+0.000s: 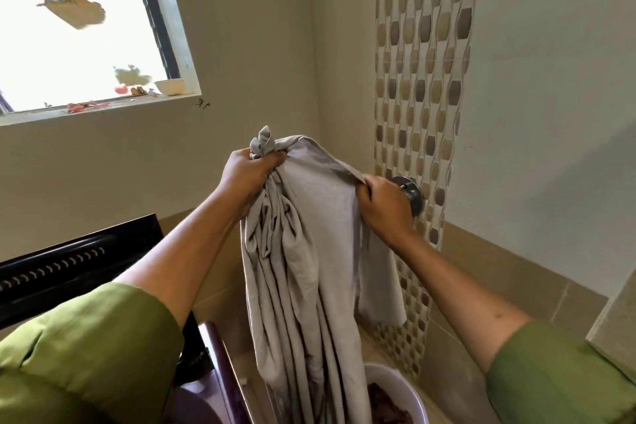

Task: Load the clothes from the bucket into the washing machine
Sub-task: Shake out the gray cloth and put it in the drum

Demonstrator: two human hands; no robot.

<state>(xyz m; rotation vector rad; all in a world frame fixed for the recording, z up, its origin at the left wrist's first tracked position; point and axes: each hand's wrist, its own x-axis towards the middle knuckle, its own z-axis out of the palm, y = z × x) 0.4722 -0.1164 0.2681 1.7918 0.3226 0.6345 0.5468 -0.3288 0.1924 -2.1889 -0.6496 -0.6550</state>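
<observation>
Two bare hands held a large pale grey crumpled cotton garment (309, 234) up over a round white plastic bucket (399, 385)

The left hand (247, 172) had its fingers clenched tight around a bunched, knotted corner at the top, while the right hand (382, 200) pinched a folded edge between thumb and fingers; the cloth hung in long creased folds, its lower end falling beside the bucket, where dark reddish clothes (389, 403) lay; no writing or label could be read; both arms wore green sleeves (86, 354); the dark washing machine lid (69, 262) stood at the left; beige tiled walls met in a corner, with a strip of brown and tan mosaic tiles (420, 79), a metal tap (411, 194) behind the right hand, and a bright window (69, 27) above
</observation>
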